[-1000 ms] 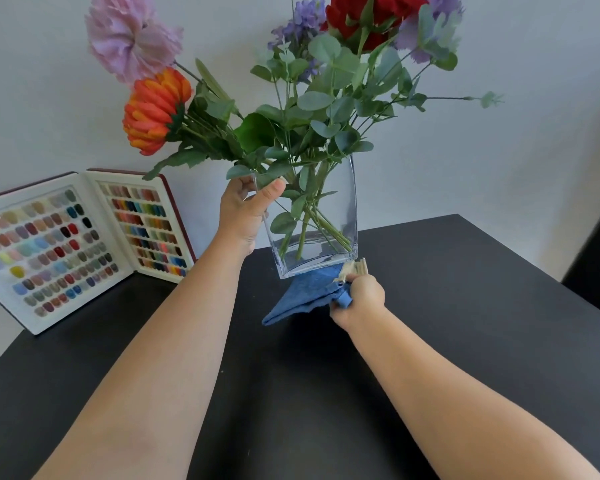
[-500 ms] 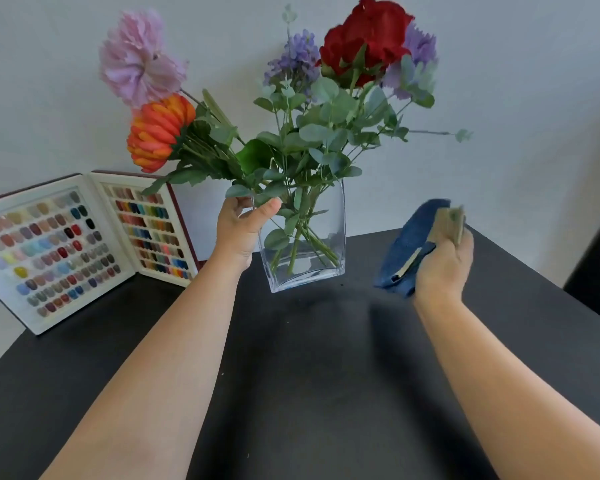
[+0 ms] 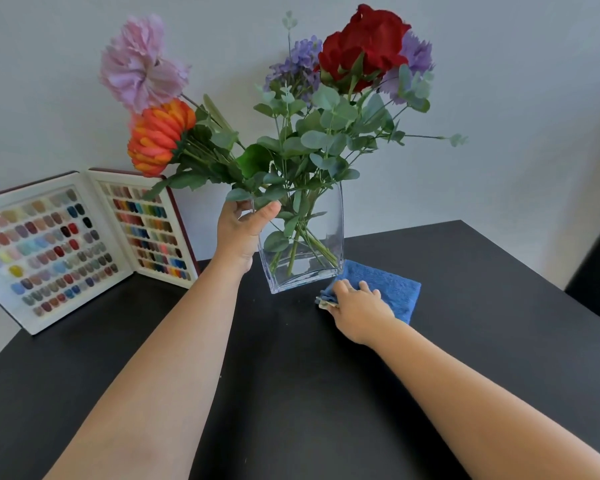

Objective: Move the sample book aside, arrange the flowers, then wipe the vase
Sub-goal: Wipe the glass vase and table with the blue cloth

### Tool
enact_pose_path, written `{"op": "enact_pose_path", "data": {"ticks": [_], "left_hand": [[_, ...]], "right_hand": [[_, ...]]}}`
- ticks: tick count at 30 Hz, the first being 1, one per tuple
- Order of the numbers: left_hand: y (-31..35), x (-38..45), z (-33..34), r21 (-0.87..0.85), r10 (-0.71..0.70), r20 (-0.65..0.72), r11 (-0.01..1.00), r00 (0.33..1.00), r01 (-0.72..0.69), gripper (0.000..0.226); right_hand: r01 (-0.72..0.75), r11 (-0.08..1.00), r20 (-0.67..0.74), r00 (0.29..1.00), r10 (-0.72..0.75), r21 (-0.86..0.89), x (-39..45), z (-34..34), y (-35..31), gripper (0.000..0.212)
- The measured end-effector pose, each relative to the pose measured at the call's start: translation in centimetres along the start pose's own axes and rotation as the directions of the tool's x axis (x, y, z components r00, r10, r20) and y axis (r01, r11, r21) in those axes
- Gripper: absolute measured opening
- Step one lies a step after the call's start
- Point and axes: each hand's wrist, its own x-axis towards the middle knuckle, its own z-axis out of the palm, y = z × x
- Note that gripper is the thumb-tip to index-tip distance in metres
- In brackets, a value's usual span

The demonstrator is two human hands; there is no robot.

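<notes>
From the head camera, a clear glass vase [image 3: 303, 251] stands on the black desk [image 3: 291, 393] near its far edge, holding flowers [image 3: 326, 98]: pink, orange, purple and a red one, with green leafy stems. The left hand [image 3: 241, 233] grips the vase's upper left corner, thumb across the front glass and fingers [image 3: 238, 206] curled round the rim. The right hand [image 3: 359, 306] rests on a folded blue cloth [image 3: 392, 289] lying on the desk just right of the vase base and touching it; its fingers lie nearly straight on the cloth. The open sample book [image 3: 73, 244] leans against the wall at the desk's far left, apart from the vase.
</notes>
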Motion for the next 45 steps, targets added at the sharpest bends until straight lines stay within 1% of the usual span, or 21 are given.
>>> {"op": "enact_pose_path", "data": {"ticks": [3,6,8,10,14,18,21,23,26,27,29,30,32,33,34,36,38,40,41,43,45], "left_hand": [[0.0,0.2,0.1,-0.005,0.023,-0.004,1.000,1.000,-0.023,0.070],[-0.3,0.5,0.1,-0.009,0.015,0.002,1.000,1.000,-0.015,0.071],[-0.5,0.5,0.1,-0.018,0.004,0.007,1.000,1.000,-0.003,0.071],[-0.8,0.4,0.2,-0.029,-0.007,0.014,1.000,1.000,0.007,0.072],[-1.3,0.2,0.2,-0.032,0.006,0.022,0.999,1.000,-0.006,0.072],[-1.5,-0.2,0.6,-0.049,0.014,0.029,0.999,0.999,-0.013,0.074],[-1.6,-0.5,0.8,-0.068,0.021,0.038,0.998,0.999,-0.019,0.071],[-1.7,-0.6,0.7,-0.080,0.026,0.047,0.997,0.999,-0.023,0.070],[-2.0,-0.7,0.4,-0.093,0.029,0.051,0.995,0.998,-0.025,0.067],[-2.2,-0.7,0.3,-0.092,0.028,0.056,0.996,0.998,-0.023,0.064],[-2.6,-0.8,0.2,-0.084,0.028,0.073,0.996,0.997,-0.021,0.054],[-2.9,-0.8,0.1,-0.083,0.033,0.080,0.996,0.996,-0.026,0.049],[-3.2,-1.0,0.1,-0.092,0.042,0.090,0.995,0.995,-0.034,0.046],[-3.2,-1.2,0.1,-0.088,0.044,0.094,0.996,0.995,-0.035,0.049],[-3.2,-1.4,0.1,-0.080,0.043,0.096,0.996,0.994,-0.035,0.056],[-3.0,-1.7,0.2,-0.074,0.030,0.114,0.997,0.993,-0.022,0.070],[-2.7,-1.9,0.1,-0.058,0.011,0.141,0.998,0.990,-0.003,0.075],[-2.2,-2.1,-0.2,-0.029,-0.026,0.209,0.999,0.977,0.033,0.066],[-1.8,-2.1,-0.3,-0.012,-0.054,0.253,0.998,0.966,0.059,0.057],[-0.8,-2.1,-0.8,0.014,-0.128,0.331,0.991,0.935,0.131,0.048],[0.2,-1.9,-1.2,0.029,-0.194,0.362,0.980,0.912,0.198,0.064]], "right_hand": [[0.116,0.992,0.047,0.992,-0.113,-0.045,1.2,0.0,-1.9,0.062],[0.251,0.968,0.095,0.964,-0.249,-0.005,0.8,1.0,-2.4,0.060],[0.298,0.954,0.072,0.951,-0.300,0.044,0.1,1.4,-1.0,0.053],[0.249,0.967,0.022,0.968,-0.251,0.061,-0.2,0.7,1.2,0.048],[0.132,0.991,-0.075,0.988,-0.134,-0.033,0.8,-0.9,2.1,0.031],[0.240,0.966,-0.013,0.971,-0.240,0.095,0.6,-0.2,-1.5,0.035],[0.326,0.935,0.035,0.942,-0.334,0.143,-1.3,-0.4,-2.6,0.026],[0.314,0.930,0.069,0.941,-0.332,0.192,-2.6,-0.9,-1.8,0.019],[0.156,0.903,0.105,0.971,-0.214,0.401,-4.8,-2.2,1.4,0.022],[0.082,0.857,0.094,0.984,-0.150,0.509,-5.6,-2.8,2.7,0.022],[-0.025,0.693,0.011,1.000,0.024,0.720,-6.7,-4.0,5.4,0.020],[-0.050,0.591,-0.039,0.990,0.137,0.805,-6.9,-4.6,6.7,0.018],[-0.046,0.402,-0.112,0.926,0.362,0.915,-6.9,-5.6,8.2,0.020],[-0.014,0.331,-0.143,0.883,0.447,0.944,-6.6,-5.7,8.2,0.019],[0.035,0.297,-0.188,0.843,0.503,0.954,-6.4,-5.6,7.7,0.019],[0.163,0.313,-0.317,0.777,0.544,0.936,-5.7,-4.9,5.2,0.020],[0.289,0.385,-0.461,0.734,0.498,0.876,-4.9,-4.1,1.8,0.018],[0.391,0.479,-0.588,0.713,0.383,0.786,-3.5,-3.3,-0.8,0.017],[0.417,0.527,-0.627,0.711,0.318,0.740,-2.8,-2.9,-1.7,0.011],[0.446,0.641,-0.695,0.692,0.196,0.625,-1.5,-2.3,-2.7,0.021],[0.445,0.725,-0.734,0.668,0.123,0.525,-0.5,-2.0,-2.9,0.029]]}}
